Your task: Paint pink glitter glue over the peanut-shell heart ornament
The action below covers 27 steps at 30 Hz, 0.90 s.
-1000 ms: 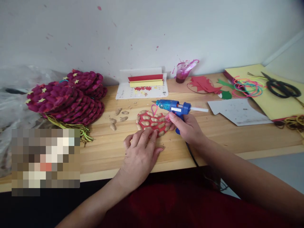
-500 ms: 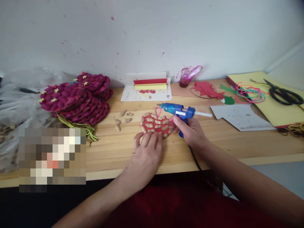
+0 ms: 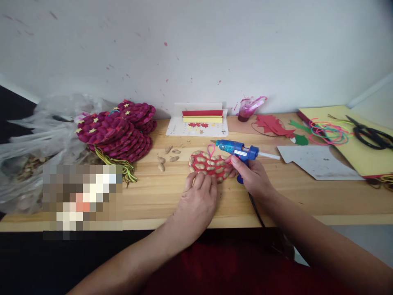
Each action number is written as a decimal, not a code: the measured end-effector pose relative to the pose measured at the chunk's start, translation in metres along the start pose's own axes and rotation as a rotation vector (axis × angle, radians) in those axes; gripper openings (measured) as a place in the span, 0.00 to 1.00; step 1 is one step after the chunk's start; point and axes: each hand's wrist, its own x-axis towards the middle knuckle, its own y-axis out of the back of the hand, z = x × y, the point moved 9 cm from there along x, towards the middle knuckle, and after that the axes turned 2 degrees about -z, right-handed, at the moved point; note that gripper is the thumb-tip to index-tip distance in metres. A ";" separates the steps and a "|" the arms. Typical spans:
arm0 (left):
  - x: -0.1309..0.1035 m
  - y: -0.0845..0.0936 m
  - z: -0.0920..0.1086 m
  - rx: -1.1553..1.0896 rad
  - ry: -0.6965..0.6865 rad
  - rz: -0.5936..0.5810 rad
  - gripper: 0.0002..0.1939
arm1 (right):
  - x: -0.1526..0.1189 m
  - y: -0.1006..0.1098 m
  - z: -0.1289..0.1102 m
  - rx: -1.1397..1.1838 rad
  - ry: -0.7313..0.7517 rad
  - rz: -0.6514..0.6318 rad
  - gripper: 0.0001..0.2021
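My right hand (image 3: pixel 255 175) grips a blue glue gun (image 3: pixel 236 148), its nozzle pointing left and a clear glue stick (image 3: pixel 269 155) poking out of the back. Beneath the nozzle lies a flat red piece (image 3: pixel 220 163) with rows of peanuts on it and a pink cord loop (image 3: pixel 211 150) at its top edge. The curled fingers of my left hand (image 3: pixel 200 194) press on the near edge of this piece, hiding what is under the fingertips. Several loose peanuts (image 3: pixel 168 157) lie to the left.
Stacks of magenta peanut-covered pieces (image 3: pixel 123 131) stand left, by a plastic bag (image 3: pixel 46 135). Behind are a card with small stars (image 3: pixel 196 128) and a cup of dark red liquid (image 3: pixel 245 114). Red paper cutouts (image 3: pixel 270 125), coloured cords (image 3: pixel 330 131) and black scissors (image 3: pixel 371 135) lie right.
The whole view has shifted, so things appear farther right and slightly lower. Both hands stay in nearly the same pose, the glue gun still held above the red piece.
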 end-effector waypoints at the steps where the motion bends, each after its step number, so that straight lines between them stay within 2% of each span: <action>1: 0.000 0.000 0.000 -0.002 0.001 0.002 0.13 | 0.000 0.000 0.000 0.002 -0.001 0.001 0.31; 14: -0.005 -0.001 0.000 -0.039 0.017 0.011 0.16 | 0.001 0.002 0.000 0.009 0.004 0.006 0.31; 17: -0.012 -0.004 -0.009 -0.157 0.045 0.006 0.21 | 0.001 0.003 0.001 0.046 0.005 0.003 0.30; 21: -0.027 -0.001 -0.034 -0.378 0.162 0.119 0.28 | 0.003 0.003 0.003 0.148 0.000 -0.010 0.27; 24: -0.034 0.001 -0.047 -0.405 0.243 0.174 0.24 | 0.005 0.003 0.004 0.188 0.002 -0.017 0.28; 27: -0.035 0.001 -0.043 -0.388 0.223 0.162 0.20 | 0.005 0.003 0.004 0.195 0.006 -0.023 0.28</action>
